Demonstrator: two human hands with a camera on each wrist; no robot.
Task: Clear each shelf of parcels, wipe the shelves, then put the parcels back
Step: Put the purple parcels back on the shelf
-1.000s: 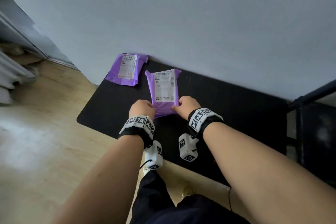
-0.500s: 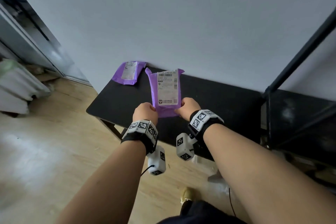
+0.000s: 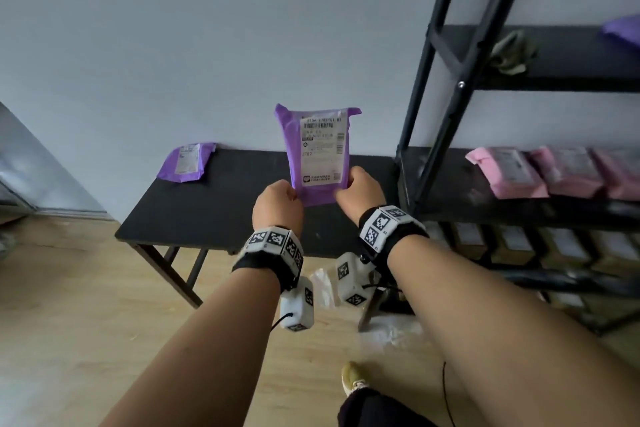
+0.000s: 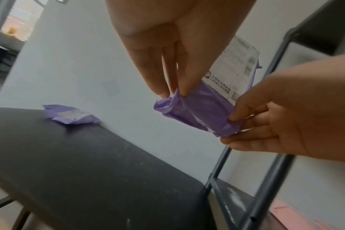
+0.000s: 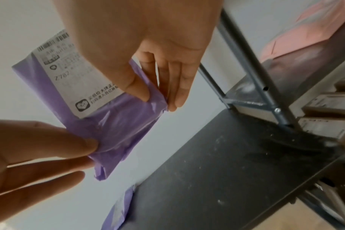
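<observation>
A purple parcel (image 3: 317, 152) with a white label hangs upright in the air above the black table (image 3: 221, 215). My left hand (image 3: 277, 201) pinches its lower left corner and my right hand (image 3: 358, 189) pinches its lower right corner. The wrist views show the same parcel (image 4: 199, 109) (image 5: 112, 124) held between thumb and fingers of both hands. A second purple parcel (image 3: 187, 163) lies flat at the table's back left, also seen as the second parcel (image 4: 69, 115). To the right stands the black shelf rack (image 3: 446, 55).
Pink parcels (image 3: 512, 175) lie in a row on the rack's middle shelf, brown boxes (image 3: 519, 246) sit below. A crumpled cloth (image 3: 509, 52) and a purple parcel (image 3: 623, 29) lie on the upper shelf. Wall behind the table; wooden floor (image 3: 69, 305) to the left.
Both hands have lifted the purple parcel off the table and raised it upright. The view has swung up and right, bringing the shelf rack into sight.
</observation>
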